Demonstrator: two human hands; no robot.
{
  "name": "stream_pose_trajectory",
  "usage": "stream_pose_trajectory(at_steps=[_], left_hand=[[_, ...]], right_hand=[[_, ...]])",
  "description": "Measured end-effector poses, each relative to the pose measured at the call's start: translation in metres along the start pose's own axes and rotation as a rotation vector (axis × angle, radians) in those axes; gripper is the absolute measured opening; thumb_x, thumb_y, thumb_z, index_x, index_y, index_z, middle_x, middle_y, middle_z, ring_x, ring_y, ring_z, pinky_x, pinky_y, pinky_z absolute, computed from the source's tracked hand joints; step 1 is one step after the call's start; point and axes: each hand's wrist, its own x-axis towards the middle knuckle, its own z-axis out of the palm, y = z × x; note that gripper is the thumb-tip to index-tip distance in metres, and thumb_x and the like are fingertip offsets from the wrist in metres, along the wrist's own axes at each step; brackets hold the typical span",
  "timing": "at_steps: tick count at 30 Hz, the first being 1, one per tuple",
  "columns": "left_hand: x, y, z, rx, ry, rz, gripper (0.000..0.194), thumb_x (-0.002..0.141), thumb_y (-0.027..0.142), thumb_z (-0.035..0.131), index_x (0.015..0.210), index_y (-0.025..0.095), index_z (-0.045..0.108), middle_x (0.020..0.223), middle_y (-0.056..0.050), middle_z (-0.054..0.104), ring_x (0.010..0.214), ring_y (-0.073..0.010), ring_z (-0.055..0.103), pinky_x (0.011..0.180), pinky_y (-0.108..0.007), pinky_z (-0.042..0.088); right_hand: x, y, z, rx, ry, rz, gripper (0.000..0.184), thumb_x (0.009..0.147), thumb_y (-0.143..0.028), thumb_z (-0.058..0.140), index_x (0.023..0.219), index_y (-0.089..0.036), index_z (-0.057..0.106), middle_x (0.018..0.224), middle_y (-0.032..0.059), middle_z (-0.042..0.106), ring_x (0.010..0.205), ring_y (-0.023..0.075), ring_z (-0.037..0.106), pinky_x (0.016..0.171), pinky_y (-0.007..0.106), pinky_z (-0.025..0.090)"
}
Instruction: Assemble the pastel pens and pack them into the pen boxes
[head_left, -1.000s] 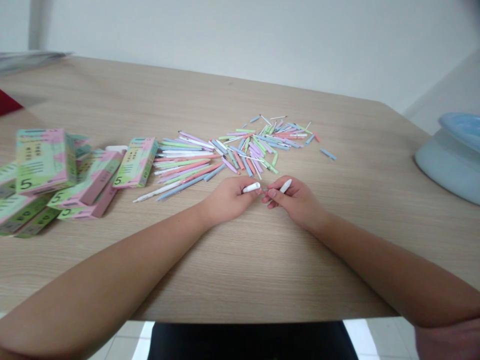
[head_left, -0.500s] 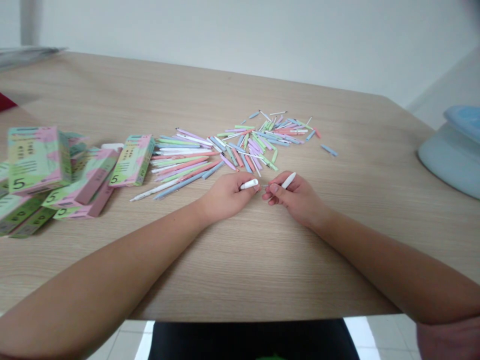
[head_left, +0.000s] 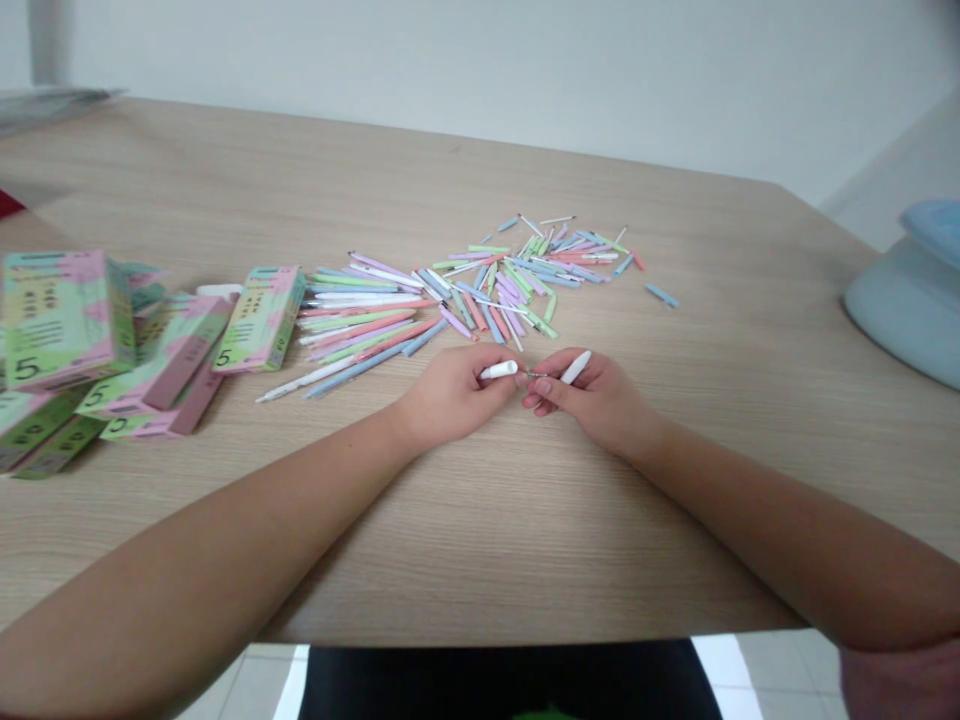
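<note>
My left hand [head_left: 450, 393] rests on the wooden table [head_left: 465, 520] with its fingers closed round a white pen barrel [head_left: 499, 370]. My right hand [head_left: 592, 395] is closed on another white pen part [head_left: 576, 368], its fingertips pinching something thin and small at the barrel's tip. The two hands nearly touch. Just beyond them lies a heap of pastel pen parts [head_left: 517, 285], with longer pastel pens [head_left: 360, 325] to its left.
Several pink and green pen boxes [head_left: 112, 350] are piled at the left. A pale blue plastic object [head_left: 911, 305] sits at the right edge. The table's near edge runs below my forearms.
Both hands stay close together with the white parts. The right hand's part has tilted slightly and the fingertips have closed in on the left barrel's tip. The view has shifted a little.
</note>
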Motion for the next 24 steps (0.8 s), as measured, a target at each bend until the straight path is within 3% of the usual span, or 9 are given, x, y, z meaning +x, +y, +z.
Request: stream_pose_trajectory(at_steps=[14, 24], left_hand=[[-0.0013, -0.0006, 0.0016, 0.016, 0.008, -0.012, 0.019, 0.091, 0.031, 0.064, 0.096, 0.018, 0.076, 0.083, -0.001, 0.074, 0.069, -0.0125, 0.061, 0.062, -0.024, 0.043], [-0.0026, 0.0018, -0.0021, 0.001, -0.057, 0.01, 0.02, 0.094, 0.03, 0.061, 0.098, 0.018, 0.076, 0.081, 0.0, 0.072, 0.069, -0.0127, 0.059, 0.063, -0.025, 0.041]], right_hand=[[-0.0061, 0.0009, 0.0005, -0.007, -0.037, 0.02, 0.035, 0.084, -0.053, 0.081, 0.098, -0.021, 0.073, 0.083, 0.0031, 0.078, 0.074, 0.0185, 0.078, 0.067, 0.032, 0.068], [-0.007, 0.004, 0.003, -0.038, -0.026, -0.023, 0.036, 0.086, -0.054, 0.078, 0.099, -0.022, 0.066, 0.083, 0.0029, 0.077, 0.072, 0.0185, 0.077, 0.064, 0.033, 0.067]])
